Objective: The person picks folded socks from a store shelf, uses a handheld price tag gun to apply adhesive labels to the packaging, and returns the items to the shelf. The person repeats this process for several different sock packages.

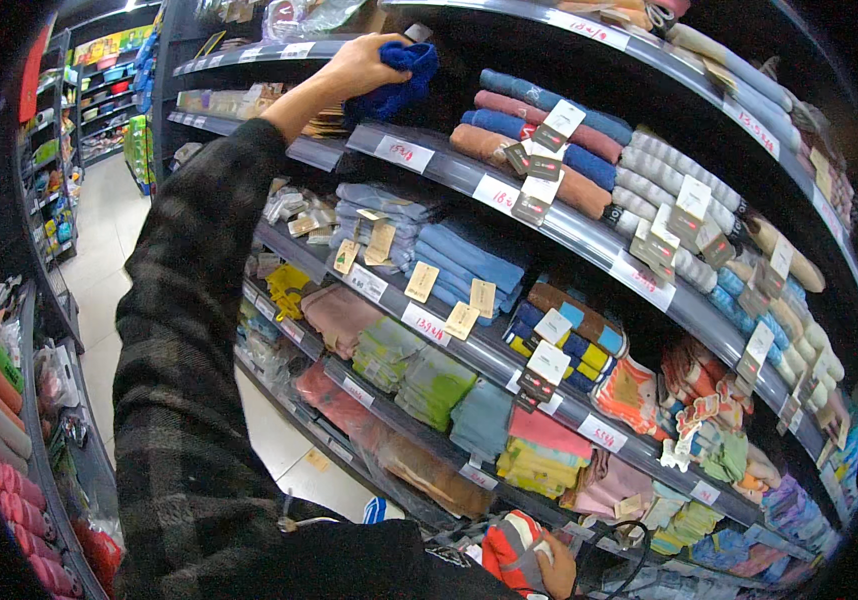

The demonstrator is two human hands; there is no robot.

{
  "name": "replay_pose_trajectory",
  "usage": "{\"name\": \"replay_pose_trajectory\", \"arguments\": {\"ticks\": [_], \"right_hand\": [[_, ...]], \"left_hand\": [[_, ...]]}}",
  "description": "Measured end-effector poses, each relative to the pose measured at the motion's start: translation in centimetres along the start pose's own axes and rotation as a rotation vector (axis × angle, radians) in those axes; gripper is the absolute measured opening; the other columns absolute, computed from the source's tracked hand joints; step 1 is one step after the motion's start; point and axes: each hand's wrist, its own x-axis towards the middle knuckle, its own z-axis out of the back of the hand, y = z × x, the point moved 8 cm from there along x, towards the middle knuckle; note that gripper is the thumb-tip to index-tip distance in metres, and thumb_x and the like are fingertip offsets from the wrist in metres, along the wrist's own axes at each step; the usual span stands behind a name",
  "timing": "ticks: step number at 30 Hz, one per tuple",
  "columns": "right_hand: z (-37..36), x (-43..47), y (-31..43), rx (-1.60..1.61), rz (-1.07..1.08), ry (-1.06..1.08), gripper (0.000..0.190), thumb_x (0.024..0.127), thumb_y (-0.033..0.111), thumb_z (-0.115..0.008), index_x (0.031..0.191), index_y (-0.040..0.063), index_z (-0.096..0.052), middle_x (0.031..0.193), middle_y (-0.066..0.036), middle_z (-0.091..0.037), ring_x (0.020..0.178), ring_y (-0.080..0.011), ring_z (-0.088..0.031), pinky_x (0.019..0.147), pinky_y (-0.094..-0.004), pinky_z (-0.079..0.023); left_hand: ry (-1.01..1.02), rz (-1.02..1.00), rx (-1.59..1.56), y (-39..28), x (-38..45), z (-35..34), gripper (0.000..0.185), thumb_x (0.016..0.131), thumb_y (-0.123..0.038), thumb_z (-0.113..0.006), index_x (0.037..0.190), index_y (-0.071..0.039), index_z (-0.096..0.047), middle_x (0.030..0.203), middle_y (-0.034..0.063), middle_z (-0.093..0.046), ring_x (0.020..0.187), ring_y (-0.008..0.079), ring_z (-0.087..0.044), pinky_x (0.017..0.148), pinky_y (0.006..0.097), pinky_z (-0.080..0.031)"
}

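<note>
My left hand [370, 66] is raised at the upper middle, its fingers closed on a dark blue folded cloth [418, 67], likely a towel. The cloth is at the left end of a shelf [459, 174] with price strips. To its right lie folded towels [549, 112] in blue, rose and orange with hanging tags. Low in the view, my right hand [558, 568] grips a folded red, grey and white striped textile [510, 551], partly cut off by the lower edge.
Lower shelves hold light-blue towels [466, 262], yellow-and-navy towels [571, 337] and green cloths [429, 382]. A black cable loop [643, 551] hangs near my right hand. On the left, an aisle floor [95, 277] runs past another rack [73, 420] with packaged goods.
</note>
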Motion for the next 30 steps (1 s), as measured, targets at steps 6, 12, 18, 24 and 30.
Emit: {"name": "replay_pose_trajectory", "arguments": {"ticks": [6,12,18,24,30], "right_hand": [[-1.0,4.0,-0.3,0.051,-0.269,0.032,0.033,0.1,0.025,-0.055,0.127,0.006,-0.061,0.113,-0.013,-0.067,0.101,-0.0319,-0.063,0.089,-0.0413,-0.05],[-1.9,8.6,-0.3,0.071,-0.358,0.058,0.034,0.099,0.025,-0.055,0.128,0.006,-0.06,0.114,-0.014,-0.066,0.102,-0.0329,-0.062,0.09,-0.0417,-0.049],[-1.9,10.9,-1.0,0.094,-0.415,0.065,0.035,0.099,0.024,-0.056,0.129,0.006,-0.059,0.115,-0.015,-0.066,0.103,-0.0339,-0.061,0.091,-0.0421,-0.049],[-2.3,12.5,-1.9,0.105,-0.456,0.08,0.037,0.098,0.024,-0.056,0.13,0.006,-0.059,0.116,-0.016,-0.065,0.105,-0.0348,-0.061,0.092,-0.0424,-0.048],[-2.5,12.6,-1.6,0.106,-0.487,0.074,0.038,0.097,0.024,-0.056,0.131,0.006,-0.058,0.117,-0.016,-0.065,0.106,-0.0358,-0.06,0.093,-0.0428,-0.047]], "left_hand": [[0.979,0.497,-0.106,4.2,0.3,-15.8,0.069,0.093,-0.057,-0.059,0.146,-0.016,-0.047,0.144,0.0087,-0.054,0.127,0.0266,-0.053,0.108,0.0418,-0.041],[1.095,0.427,0.079,4.5,2.7,-20.9,0.067,0.097,-0.051,-0.054,0.151,-0.016,-0.038,0.149,0.0077,-0.047,0.131,0.0245,-0.048,0.111,0.0435,-0.037],[1.1,0.419,0.158,5.1,6.8,-25.2,0.065,0.097,-0.048,-0.054,0.152,-0.018,-0.037,0.152,0.0072,-0.044,0.134,0.0247,-0.044,0.112,0.0446,-0.035],[1.099,0.436,0.204,6.8,10.2,-28.3,0.064,0.098,-0.046,-0.055,0.153,-0.02,-0.035,0.154,0.0067,-0.04,0.137,0.0249,-0.04,0.113,0.0458,-0.033],[1.085,0.456,0.206,8.5,11.4,-28.7,0.063,0.098,-0.044,-0.055,0.154,-0.022,-0.034,0.156,0.0062,-0.036,0.14,0.0251,-0.036,0.115,0.0469,-0.032]]}}
